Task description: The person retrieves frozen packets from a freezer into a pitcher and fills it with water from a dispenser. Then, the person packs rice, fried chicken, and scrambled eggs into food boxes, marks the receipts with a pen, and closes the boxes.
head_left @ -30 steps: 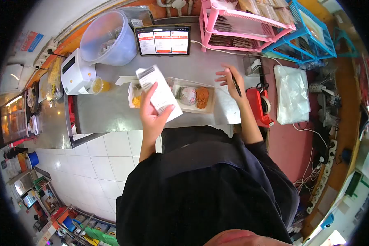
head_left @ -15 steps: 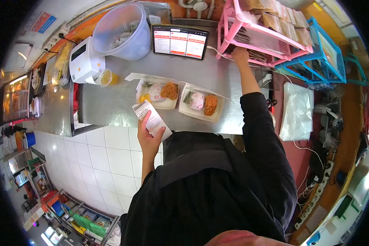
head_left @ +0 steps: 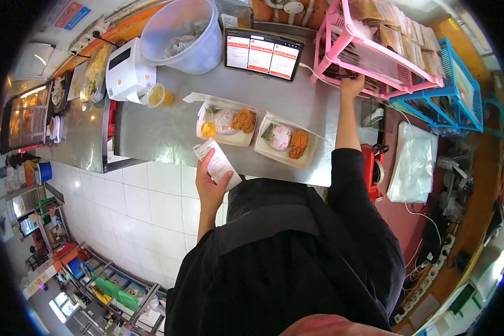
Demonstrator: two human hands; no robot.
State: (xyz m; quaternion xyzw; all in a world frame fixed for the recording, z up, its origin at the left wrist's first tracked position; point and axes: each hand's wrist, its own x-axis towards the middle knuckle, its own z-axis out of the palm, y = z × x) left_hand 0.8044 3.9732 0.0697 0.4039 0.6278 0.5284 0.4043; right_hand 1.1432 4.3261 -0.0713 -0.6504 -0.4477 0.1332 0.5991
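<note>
My left hand grips a printed paper receipt at the front edge of the metal counter. Just beyond it sit two open food boxes. The left box holds fried chicken, a wrapped round portion and something yellow. In the right box are another piece of chicken, a wrapped portion and some greens. Reaching out at the lower level of the pink rack, my right hand is closed on a thin dark object that looks like a pen.
A tablet stands at the back of the counter, left of the rack. Further left are a translucent tub, a white label printer and a lidded cup. A blue basket rack, scissors and plastic bags lie right.
My right hand has drawn back slightly from inside the pink rack, and a dark pen-like object now shows in it. The view has shifted a little; my left hand still holds the receipt.
</note>
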